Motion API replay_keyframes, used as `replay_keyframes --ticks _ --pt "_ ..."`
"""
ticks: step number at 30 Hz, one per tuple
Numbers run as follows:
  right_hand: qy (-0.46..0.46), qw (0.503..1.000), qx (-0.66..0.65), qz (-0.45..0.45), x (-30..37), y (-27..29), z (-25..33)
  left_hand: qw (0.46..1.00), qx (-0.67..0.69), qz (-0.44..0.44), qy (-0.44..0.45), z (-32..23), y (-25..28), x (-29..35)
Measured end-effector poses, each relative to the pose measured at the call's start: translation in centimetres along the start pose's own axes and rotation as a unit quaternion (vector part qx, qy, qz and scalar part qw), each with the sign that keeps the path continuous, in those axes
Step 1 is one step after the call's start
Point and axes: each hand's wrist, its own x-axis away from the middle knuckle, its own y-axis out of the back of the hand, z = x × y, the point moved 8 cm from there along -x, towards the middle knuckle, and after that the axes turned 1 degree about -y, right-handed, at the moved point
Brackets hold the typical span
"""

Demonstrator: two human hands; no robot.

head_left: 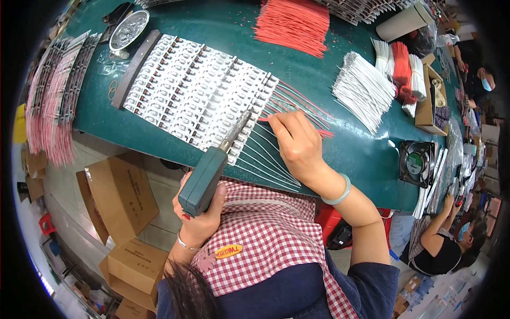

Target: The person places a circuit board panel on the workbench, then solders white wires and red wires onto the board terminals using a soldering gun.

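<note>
The left hand (213,208) grips a dark-green plastic soldering gun (203,181), the right hand (298,142) pinches a thin red wire (263,119) at the white circuit panel's (212,93) edge on the green counter (364,159): apparently wire soldering, calling for steady alignment.

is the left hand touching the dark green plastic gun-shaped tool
Touching: the head view shows the bare left hand gripping the dark green plastic gun-shaped tool, its thumb lying against the casing.

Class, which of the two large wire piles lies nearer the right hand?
The white wire pile, right of the right hand; the red wire pile lies farther.
</note>
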Motion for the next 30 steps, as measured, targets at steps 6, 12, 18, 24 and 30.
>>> replay_keyframes --ticks 6,12,18,24,30 --pt "0.013 1.000 -0.001 -0.006 0.3 0.2 0.8 1.000 0.019 0.003 0.015 1.1 0.0 0.4" --pt "-0.007 1.000 -0.015 0.005 0.4 0.0 0.6 1.000 0.021 0.000 0.001 0.7 -0.1 0.3" --pt "-0.012 1.000 -0.005 0.015 -0.8 1.9 -0.2 1.000 0.020 0.005 -0.005 0.3 -0.1 0.0" --pt "0.019 0.974 0.185 0.129 -6.2 4.1 -2.9 0.999 0.045 -0.016 0.024 1.6 0.0 0.6" --pt "0.038 0.910 0.297 0.288 -7.5 -1.3 -6.8 0.992 0.084 -0.009 0.089 2.7 -0.1 1.2"
